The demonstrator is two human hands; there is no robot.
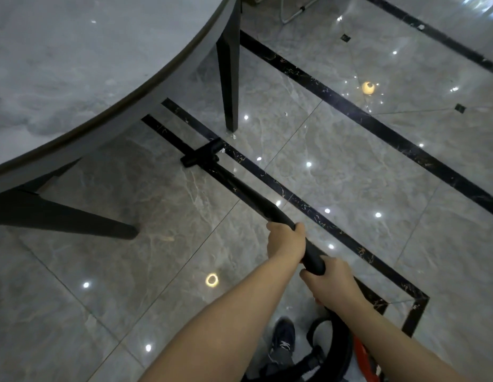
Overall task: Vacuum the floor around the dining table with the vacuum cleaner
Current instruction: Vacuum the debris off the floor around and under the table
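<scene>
Both hands [286,241] grip black, unlabelled wand [240,188].

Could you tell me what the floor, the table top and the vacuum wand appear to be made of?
The floor looks like polished marble-look tile: grey veining, thin grout lines, sharp light reflections. The table top seems a matte grey stone-look slab, cloudy pattern, no glare. The vacuum wand, held by the left hand and right hand, looks like matte black plastic, though possibly painted metal.
</scene>
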